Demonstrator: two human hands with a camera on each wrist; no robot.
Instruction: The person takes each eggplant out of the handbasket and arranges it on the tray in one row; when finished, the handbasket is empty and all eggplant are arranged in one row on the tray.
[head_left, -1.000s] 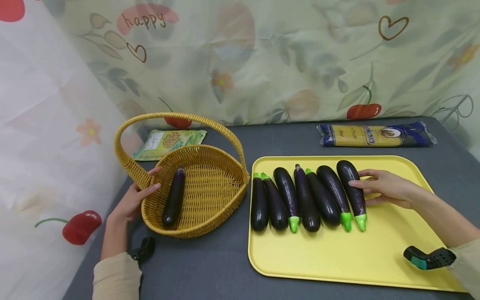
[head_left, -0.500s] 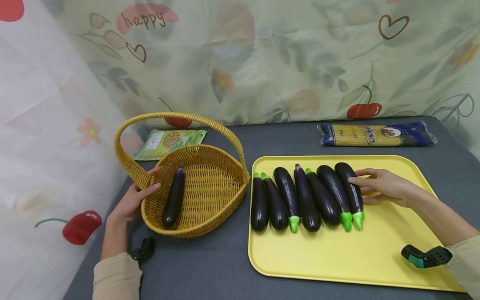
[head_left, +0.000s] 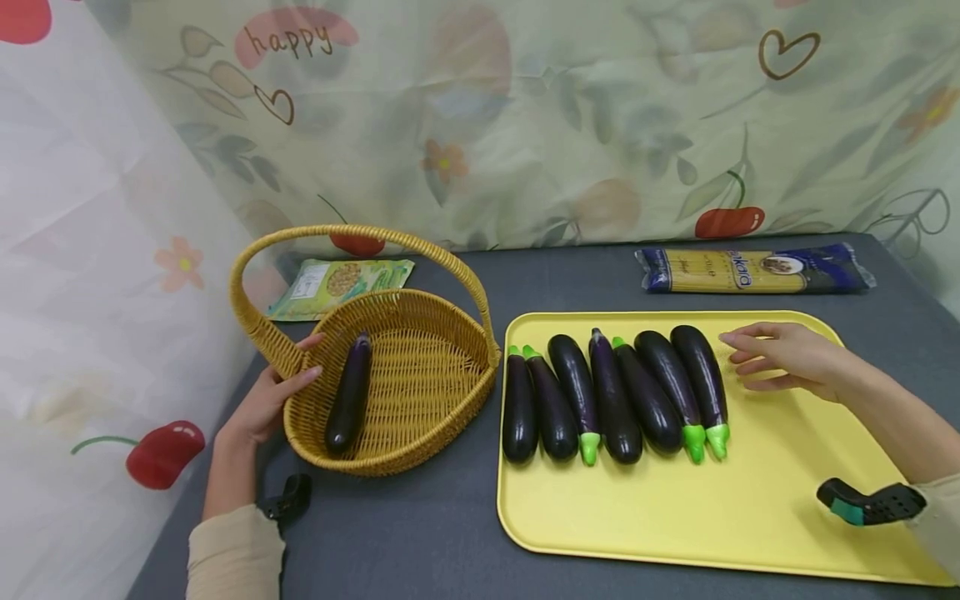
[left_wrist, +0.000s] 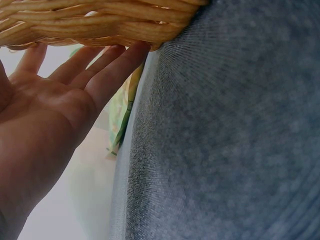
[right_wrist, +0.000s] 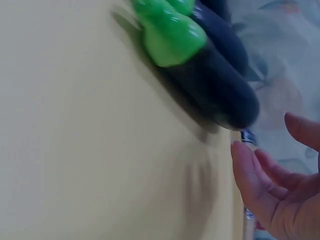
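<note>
A wicker basket (head_left: pixel 420 392) with a tall arched handle stands on the left, one dark eggplant (head_left: pixel 349 396) lying inside it. My left hand (head_left: pixel 264 403) holds the basket's left side at the foot of the handle, thumb and a finger showing on either side of it. In the left wrist view the other fingers (left_wrist: pixel 112 75) touch the woven outer wall. On the yellow tray (head_left: pixel 600 517) several eggplants lie side by side in a row. Right of the rightmost eggplant (head_left: pixel 701 379), my right hand (head_left: pixel 795 362) hovers over the tray, fingers relaxed, apart from it and holding nothing.
A blue and yellow pasta packet (head_left: pixel 753 270) lies behind the tray. Behind the basket is a green pouch (head_left: pixel 337 283). Printed cloth (head_left: pixel 540 125) hangs along the back and left side of the grey table (head_left: pixel 397 533).
The right hand moved the rightmost eggplant slightly left against its neighbour, then let go and drew away to the right. The left hand and basket stayed in place.
</note>
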